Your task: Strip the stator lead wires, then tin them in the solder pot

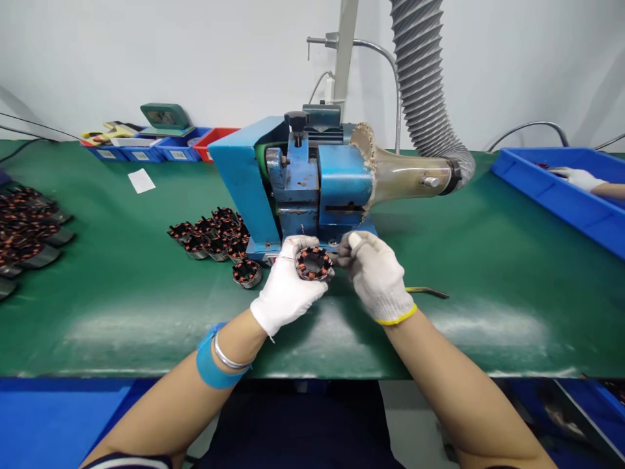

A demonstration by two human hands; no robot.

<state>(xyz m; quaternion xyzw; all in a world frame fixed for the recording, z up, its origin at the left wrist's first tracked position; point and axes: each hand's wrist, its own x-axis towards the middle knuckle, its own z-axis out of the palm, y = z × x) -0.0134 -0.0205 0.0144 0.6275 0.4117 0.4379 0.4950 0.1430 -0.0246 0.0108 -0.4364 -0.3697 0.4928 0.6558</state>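
My left hand [293,283], in a white glove, is closed around a motor stator [313,263] with copper windings, its open ring facing up toward me. A thin wire sticks out to the left of the ring. Just right of the stator, my gloved right hand [374,270] is closed in a pinch with its fingertips darkened; whatever lies between them is too small to make out. Both hands are in front of a blue machine [297,176]. One loose stator [247,273] lies left of my left hand, and several more stators [215,234] stand grouped behind it.
A ribbed grey hose [424,78] runs down to the machine's clear funnel [405,174]. Many stators [29,231] are piled at far left. Small bins [178,151] line the back. At right, another person's gloved hand [579,177] reaches into a blue tray [561,195].
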